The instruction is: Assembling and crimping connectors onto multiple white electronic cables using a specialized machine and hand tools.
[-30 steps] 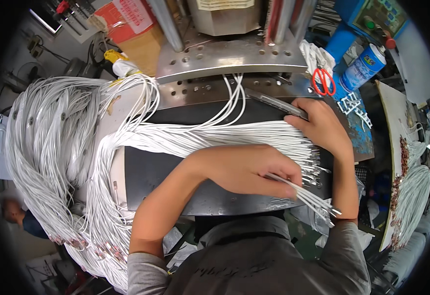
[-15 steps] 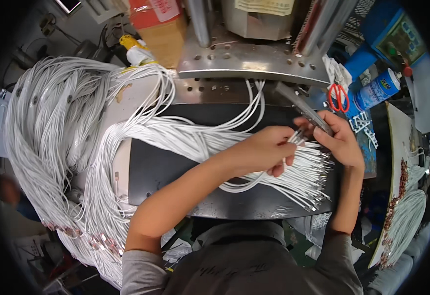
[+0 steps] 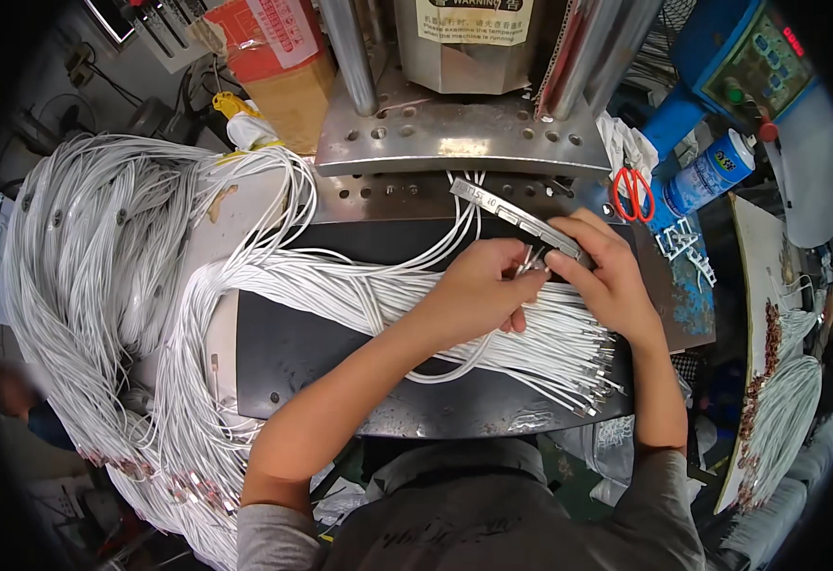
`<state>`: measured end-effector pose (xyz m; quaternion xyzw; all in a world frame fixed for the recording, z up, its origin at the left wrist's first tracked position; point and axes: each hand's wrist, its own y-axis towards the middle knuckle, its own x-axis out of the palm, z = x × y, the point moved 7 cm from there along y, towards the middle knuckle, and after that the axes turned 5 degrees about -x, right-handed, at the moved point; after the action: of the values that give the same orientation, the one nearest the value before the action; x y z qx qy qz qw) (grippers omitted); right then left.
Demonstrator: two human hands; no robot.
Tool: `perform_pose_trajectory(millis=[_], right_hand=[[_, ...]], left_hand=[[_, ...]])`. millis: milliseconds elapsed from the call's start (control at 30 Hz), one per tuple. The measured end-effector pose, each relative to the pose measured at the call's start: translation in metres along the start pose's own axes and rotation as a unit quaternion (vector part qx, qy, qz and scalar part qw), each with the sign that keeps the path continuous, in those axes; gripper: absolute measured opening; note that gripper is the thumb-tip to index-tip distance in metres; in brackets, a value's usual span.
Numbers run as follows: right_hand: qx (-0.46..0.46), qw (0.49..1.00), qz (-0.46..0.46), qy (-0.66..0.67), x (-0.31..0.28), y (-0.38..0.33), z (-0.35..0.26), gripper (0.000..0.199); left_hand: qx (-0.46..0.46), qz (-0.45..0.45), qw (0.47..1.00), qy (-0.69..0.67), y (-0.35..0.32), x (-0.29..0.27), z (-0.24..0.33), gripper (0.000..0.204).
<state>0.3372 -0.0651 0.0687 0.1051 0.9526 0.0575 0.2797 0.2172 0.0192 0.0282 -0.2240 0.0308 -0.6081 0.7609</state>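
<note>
My right hand (image 3: pixel 610 278) grips one end of a long metal mould bar (image 3: pixel 510 217), its thumb along the near edge. The bar slants up to the left, and several small recesses show in its face. Close beside it, the fingers of my left hand (image 3: pixel 478 293) pinch a few white cables by their metal-tipped ends (image 3: pixel 532 259). Those ends are partly hidden by my fingers, just below the bar. Under both hands a thick bundle of white cables (image 3: pixel 340 276) lies across the black work surface (image 3: pixel 293 357), its metal plug ends fanned out to the right.
Beyond the hands stands a press with a perforated steel plate (image 3: pixel 459 150) and upright columns. Red-handled scissors (image 3: pixel 634 195), a blue spray can (image 3: pixel 712 174) and white plastic pieces (image 3: pixel 685 243) are at right, near a blue control box (image 3: pixel 754 67). More cables (image 3: pixel 102 247) heap up at left.
The mould bar has turned so its recessed face shows, and it now lies flatter. Both hands have shifted left with the bar and cables, while the whole view has moved a little.
</note>
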Motion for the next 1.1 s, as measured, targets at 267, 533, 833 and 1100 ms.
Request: perform_pose_trajectory(millis=[267,533,833,1100], right_hand=[[0.012,0.991,0.099,0.088,0.004,0.001,0.026,0.036],[0.024,0.984,0.088,0.153,0.009,0.0,0.026,0.043],[0.007,0.984,0.109,0.139,0.005,0.002,0.024,0.041],[0.018,0.986,0.093,0.135,0.004,0.004,0.025,0.04]], left_hand=[[0.001,0.039,0.996,0.085,-0.005,-0.005,0.008,0.02],[0.039,0.035,0.999,-0.011,0.002,-0.003,0.005,0.022],[0.022,0.03,0.998,-0.048,0.003,-0.001,0.002,0.024],[0.018,0.04,0.998,-0.052,0.003,-0.002,0.0,0.025]])
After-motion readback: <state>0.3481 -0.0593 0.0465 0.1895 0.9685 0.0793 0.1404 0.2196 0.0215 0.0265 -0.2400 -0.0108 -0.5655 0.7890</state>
